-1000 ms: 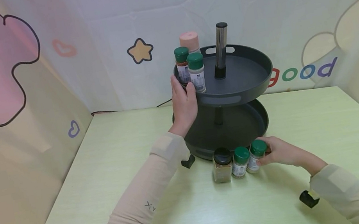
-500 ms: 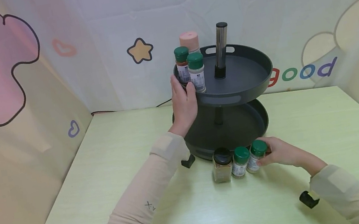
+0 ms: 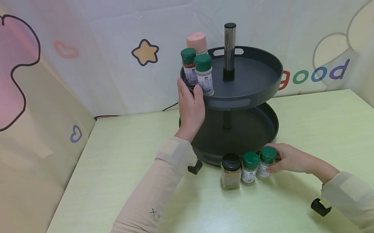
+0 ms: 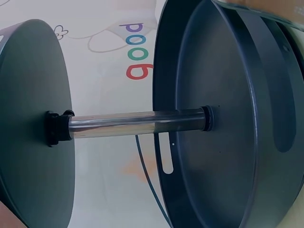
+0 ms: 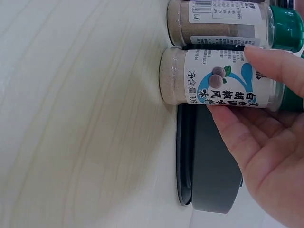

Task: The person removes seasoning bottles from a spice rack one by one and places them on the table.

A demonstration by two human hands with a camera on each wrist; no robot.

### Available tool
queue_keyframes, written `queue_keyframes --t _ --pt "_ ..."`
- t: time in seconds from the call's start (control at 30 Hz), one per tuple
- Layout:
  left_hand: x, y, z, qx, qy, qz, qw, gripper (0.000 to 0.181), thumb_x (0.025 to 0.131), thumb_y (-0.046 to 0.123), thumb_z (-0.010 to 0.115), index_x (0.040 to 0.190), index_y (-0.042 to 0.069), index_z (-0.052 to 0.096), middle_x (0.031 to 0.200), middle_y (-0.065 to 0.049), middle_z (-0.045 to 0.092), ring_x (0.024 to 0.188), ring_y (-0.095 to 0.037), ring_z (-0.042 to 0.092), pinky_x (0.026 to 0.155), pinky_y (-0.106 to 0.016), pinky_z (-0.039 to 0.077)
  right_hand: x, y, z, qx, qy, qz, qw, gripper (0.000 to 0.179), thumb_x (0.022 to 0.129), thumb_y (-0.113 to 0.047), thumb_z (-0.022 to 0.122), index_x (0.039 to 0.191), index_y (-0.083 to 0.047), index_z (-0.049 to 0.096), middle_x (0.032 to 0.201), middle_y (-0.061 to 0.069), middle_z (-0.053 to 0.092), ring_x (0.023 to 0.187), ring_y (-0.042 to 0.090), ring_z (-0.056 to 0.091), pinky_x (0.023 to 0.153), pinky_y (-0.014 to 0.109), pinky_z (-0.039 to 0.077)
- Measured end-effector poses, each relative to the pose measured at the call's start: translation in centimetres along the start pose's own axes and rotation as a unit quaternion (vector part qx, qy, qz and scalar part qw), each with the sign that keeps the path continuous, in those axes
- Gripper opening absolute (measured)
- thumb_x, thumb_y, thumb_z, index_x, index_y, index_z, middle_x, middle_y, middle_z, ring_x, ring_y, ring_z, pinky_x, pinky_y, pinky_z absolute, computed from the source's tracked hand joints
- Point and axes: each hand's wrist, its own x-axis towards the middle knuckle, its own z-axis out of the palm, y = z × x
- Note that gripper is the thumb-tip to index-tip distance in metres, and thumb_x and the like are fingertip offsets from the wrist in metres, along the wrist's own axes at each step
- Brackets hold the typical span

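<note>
My right hand [image 3: 292,158] holds a green-capped spice jar [image 3: 263,169] between thumb and fingers, at the right end of a short row on the table. In the right wrist view this jar [image 5: 218,78] shows pale powder and a white label. Beside it stand a second green-capped jar [image 3: 248,175] and a square jar with a black lid [image 3: 231,179]. Against the left rim of the upper tray [image 3: 255,80] my left hand [image 3: 191,109] rests with straight fingers. Next to those fingers, on that tray, stand two green-capped jars [image 3: 205,78] and a pink-capped bottle [image 3: 197,42].
The dark two-tier stand has a metal post [image 3: 230,47] and a lower tray [image 3: 235,137] right behind the row of jars. A printed cloth backdrop [image 3: 107,63] hangs behind the pale table [image 3: 123,156]. A dark cable [image 4: 149,180] runs behind the stand.
</note>
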Motion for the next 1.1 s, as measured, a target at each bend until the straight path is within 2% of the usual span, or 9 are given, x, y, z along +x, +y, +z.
queue_keyframes --t 0.47,0.73,1.1 --pt "-0.4 0.3 0.1 -0.005 -0.002 -0.005 1.0000 0.068 0.093 0.040 0.032 0.143 0.010 -0.003 0.151 -0.001 -0.003 0.138 -0.014 0.001 0.111 -0.033 0.010 0.0 0.1 -0.1 0.012 -0.010 -0.003 0.9999 0.039 0.073 -0.016 0.070 0.105 -0.002 0.051 0.088 0.009 0.056 0.073 0.009 0.048 0.064 0.023 0.044" --pt "-0.9 0.4 0.0 -0.009 -0.005 0.005 0.9999 0.069 0.093 0.041 0.032 0.143 0.010 -0.003 0.150 -0.005 -0.002 0.138 -0.016 0.001 0.111 -0.036 0.010 0.1 0.0 -0.2 0.010 -0.010 -0.002 0.9999 0.038 0.073 -0.016 0.069 0.104 -0.002 0.051 0.086 0.007 0.054 0.072 0.009 0.047 0.062 0.023 0.043" --pt "-1.6 0.6 -0.2 -0.007 -0.018 -0.005 0.9998 0.070 0.092 0.043 0.031 0.143 0.012 -0.005 0.150 -0.001 -0.005 0.138 -0.014 -0.002 0.112 -0.034 0.009 0.0 0.0 -0.1 0.004 -0.007 -0.006 0.9999 0.036 0.073 -0.015 0.070 0.101 -0.002 0.051 0.084 0.006 0.053 0.072 0.009 0.046 0.062 0.023 0.043"
